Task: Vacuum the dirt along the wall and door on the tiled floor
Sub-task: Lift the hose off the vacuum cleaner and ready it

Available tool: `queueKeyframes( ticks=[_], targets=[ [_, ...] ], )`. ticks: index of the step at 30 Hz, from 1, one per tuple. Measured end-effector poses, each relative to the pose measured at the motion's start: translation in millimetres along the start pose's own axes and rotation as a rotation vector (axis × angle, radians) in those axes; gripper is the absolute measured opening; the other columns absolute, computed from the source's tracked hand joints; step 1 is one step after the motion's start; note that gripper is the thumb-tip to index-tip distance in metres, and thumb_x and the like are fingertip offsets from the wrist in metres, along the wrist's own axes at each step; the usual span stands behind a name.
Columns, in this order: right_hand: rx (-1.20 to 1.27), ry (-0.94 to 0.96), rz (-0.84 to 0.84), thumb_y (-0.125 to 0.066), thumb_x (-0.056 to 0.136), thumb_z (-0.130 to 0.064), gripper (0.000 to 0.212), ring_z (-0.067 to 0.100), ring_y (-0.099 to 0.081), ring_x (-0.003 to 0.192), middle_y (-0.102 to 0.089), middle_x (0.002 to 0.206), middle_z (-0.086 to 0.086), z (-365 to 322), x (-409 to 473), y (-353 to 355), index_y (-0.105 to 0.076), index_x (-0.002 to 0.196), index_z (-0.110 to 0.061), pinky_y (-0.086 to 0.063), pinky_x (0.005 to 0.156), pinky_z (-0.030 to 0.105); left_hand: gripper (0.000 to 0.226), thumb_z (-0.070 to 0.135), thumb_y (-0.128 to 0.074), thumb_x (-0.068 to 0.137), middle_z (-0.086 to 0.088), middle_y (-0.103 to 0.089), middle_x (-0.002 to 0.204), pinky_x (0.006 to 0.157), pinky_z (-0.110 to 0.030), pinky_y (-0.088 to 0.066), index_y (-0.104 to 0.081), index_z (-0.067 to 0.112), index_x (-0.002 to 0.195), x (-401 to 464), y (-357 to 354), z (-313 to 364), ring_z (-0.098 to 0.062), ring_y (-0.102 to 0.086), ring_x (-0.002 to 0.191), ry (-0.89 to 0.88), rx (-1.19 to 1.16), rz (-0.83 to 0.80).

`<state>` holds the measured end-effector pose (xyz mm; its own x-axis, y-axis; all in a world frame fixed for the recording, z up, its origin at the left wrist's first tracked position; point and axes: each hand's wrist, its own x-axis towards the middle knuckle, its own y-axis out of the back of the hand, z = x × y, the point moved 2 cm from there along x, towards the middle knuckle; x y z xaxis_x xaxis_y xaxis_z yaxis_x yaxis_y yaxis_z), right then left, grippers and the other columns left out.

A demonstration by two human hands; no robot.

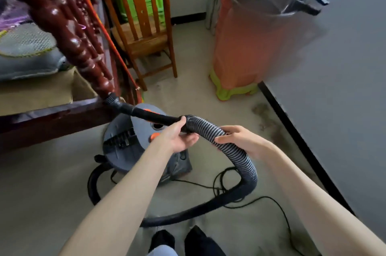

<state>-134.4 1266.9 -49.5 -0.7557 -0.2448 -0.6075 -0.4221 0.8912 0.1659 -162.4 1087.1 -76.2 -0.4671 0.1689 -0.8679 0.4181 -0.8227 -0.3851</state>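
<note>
Right, you're readying the tool, not yet cleaning: your left hand wraps the rigid black wand, your right hand curls over the ribbed grey-black hose, above the grey canister vacuum. Dirt patch lies by the black skirting, right. Next, I'd say, swing the nozzle toward it.

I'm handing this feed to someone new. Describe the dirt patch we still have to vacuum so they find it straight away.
Start at the grey wall on the right and follow its black baseboard down to the floor. The dirt patch lies against it, just this side of the orange bin on its green base. It is a dark, fuzzy brown smear on otherwise pale floor.
</note>
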Motion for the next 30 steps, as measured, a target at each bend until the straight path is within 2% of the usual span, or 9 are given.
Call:
queueKeyframes(
  ticks=[2,5,10,15,19,23,25,28,30],
  targets=[
    [0.108,0.029,0.046,-0.066,0.090,-0.015,0.011,0.022,-0.062,0.084,-0.067,0.091,0.008,8.8,-13.5,17.6,-0.069,0.097,-0.022,-0.050,0.081,0.042,0.040,0.034,-0.051,0.096,-0.021,-0.055,0.126,0.097,-0.040,-0.043,-0.047,0.004,0.122,3.0,-22.7,-7.5,-0.030,-0.054,0.120,-0.007,0.042,-0.055],
    [0.235,0.088,0.148,-0.071,0.088,-0.025,0.010,0.017,-0.062,0.072,-0.068,0.082,0.004,18.5,-30.9,36.9,-0.070,0.096,-0.020,-0.049,0.073,0.037,0.051,0.037,-0.044,0.098,-0.021,-0.050,0.135,0.094,-0.042,-0.042,-0.042,0.002,0.136,5.6,-54.0,-8.9,-0.032,-0.051,0.124,-0.050,0.069,-0.118],
    [0.443,0.138,0.072,-0.072,0.074,-0.029,0.029,0.014,-0.063,0.066,-0.068,0.076,0.001,25.1,-53.5,56.4,-0.067,0.099,-0.014,-0.052,0.060,0.025,0.052,0.044,-0.034,0.099,-0.020,-0.049,0.136,0.086,-0.042,-0.045,-0.050,0.000,0.122,3.3,-97.3,4.1,-0.033,-0.051,0.122,-0.145,0.038,-0.282],
    [0.523,0.159,0.064,-0.067,0.081,-0.021,0.027,0.016,-0.062,0.075,-0.066,0.084,0.003,31.9,-58.8,68.5,-0.064,0.106,-0.013,-0.049,0.073,0.031,0.039,0.036,-0.038,0.100,-0.017,-0.057,0.120,0.070,-0.039,-0.055,-0.055,0.002,0.110,-3.4,-124.4,21.2,-0.026,-0.064,0.090,-0.320,0.173,-0.342],
    [0.453,0.165,0.143,-0.063,0.092,-0.011,0.011,0.017,-0.060,0.079,-0.063,0.087,0.004,33.1,-47.0,65.3,-0.061,0.103,-0.013,-0.047,0.077,0.034,0.027,0.030,-0.052,0.096,-0.015,-0.062,0.107,0.073,-0.044,-0.056,-0.054,0.006,0.108,-12.6,-137.8,31.6,-0.028,-0.064,0.088,-0.453,0.301,-0.328],
    [0.359,0.170,0.278,-0.069,0.090,-0.015,0.019,0.018,-0.062,0.087,-0.066,0.095,0.006,27.7,-35.7,59.8,-0.061,0.107,-0.014,-0.052,0.083,0.036,0.018,0.024,-0.062,0.090,-0.003,-0.063,0.089,0.066,-0.038,-0.055,-0.050,0.012,0.098,-27.1,-153.1,36.1,-0.018,-0.064,0.078,-0.629,0.398,-0.264],
    [0.317,0.193,0.344,-0.070,0.090,-0.015,0.027,0.018,-0.063,0.094,-0.066,0.106,0.007,24.2,-32.5,62.1,-0.059,0.115,-0.014,-0.052,0.089,0.035,0.021,0.022,-0.065,0.089,-0.003,-0.063,0.093,0.068,-0.038,-0.056,-0.049,0.013,0.099,-33.7,-160.9,39.6,-0.018,-0.065,0.083,-0.697,0.434,-0.235],
    [0.256,0.216,0.451,-0.069,0.090,-0.011,0.032,0.017,-0.063,0.096,-0.066,0.113,0.007,20.7,-30.1,73.7,-0.058,0.119,-0.015,-0.052,0.082,0.024,0.030,0.019,-0.064,0.089,-0.007,-0.063,0.104,0.069,-0.039,-0.057,-0.048,0.009,0.111,-40.0,-167.9,40.6,-0.023,-0.065,0.092,-0.754,0.490,-0.229],
    [0.198,0.195,0.489,-0.067,0.090,-0.006,0.038,0.020,-0.064,0.101,-0.065,0.118,0.009,19.0,-28.3,81.5,-0.058,0.127,-0.008,-0.054,0.087,0.028,0.032,0.017,-0.063,0.089,-0.009,-0.062,0.110,0.068,-0.037,-0.058,-0.049,0.009,0.116,-40.9,-167.3,36.9,-0.024,-0.064,0.096,-0.791,0.516,-0.215]
  ],
)
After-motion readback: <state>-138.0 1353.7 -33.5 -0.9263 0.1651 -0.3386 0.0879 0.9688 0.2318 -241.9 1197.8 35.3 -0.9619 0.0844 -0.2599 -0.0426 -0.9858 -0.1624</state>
